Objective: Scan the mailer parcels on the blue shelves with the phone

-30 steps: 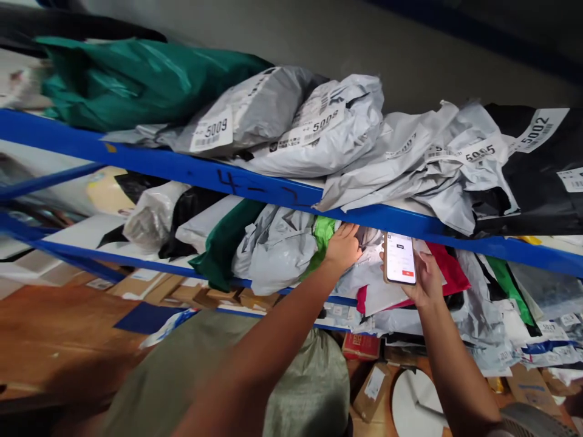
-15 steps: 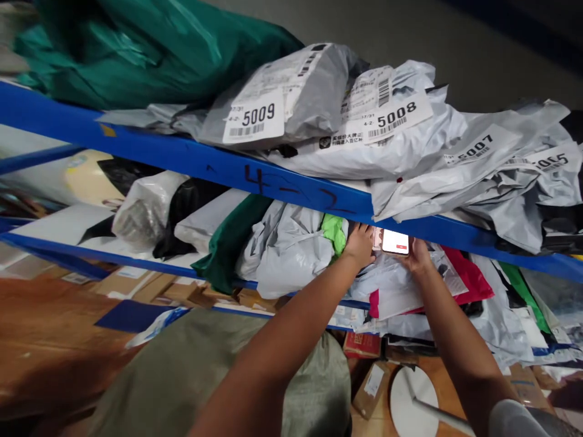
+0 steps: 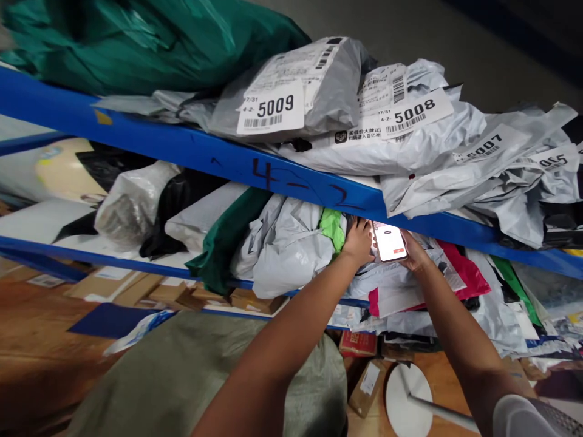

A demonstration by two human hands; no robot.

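Observation:
My right hand [image 3: 416, 255] grips a lit smartphone [image 3: 388, 241], held just under the blue shelf beam [image 3: 191, 152] marked "4-2". My left hand [image 3: 358, 241] reaches under the same beam, fingers resting on a grey parcel bag [image 3: 387, 276] beside a bright green bag [image 3: 333, 227]; its fingertips are partly hidden in the pile. On the upper shelf lie grey mailer bags labelled 5009 [image 3: 273, 109], 5008 [image 3: 412, 112] and 5007 [image 3: 485, 147], next to a large dark green bag [image 3: 150, 42].
The lower shelf holds several grey, white, black and green bags [image 3: 277, 249] and a red one [image 3: 464, 273]. Below lie cardboard boxes [image 3: 371, 385], a round white disc [image 3: 407, 397] and an olive woven sack [image 3: 195, 376] on the wooden floor.
The phone has tilted from upright to lying flatter and moved in under the beam, close to my left hand. The view has shifted nearer and leftward.

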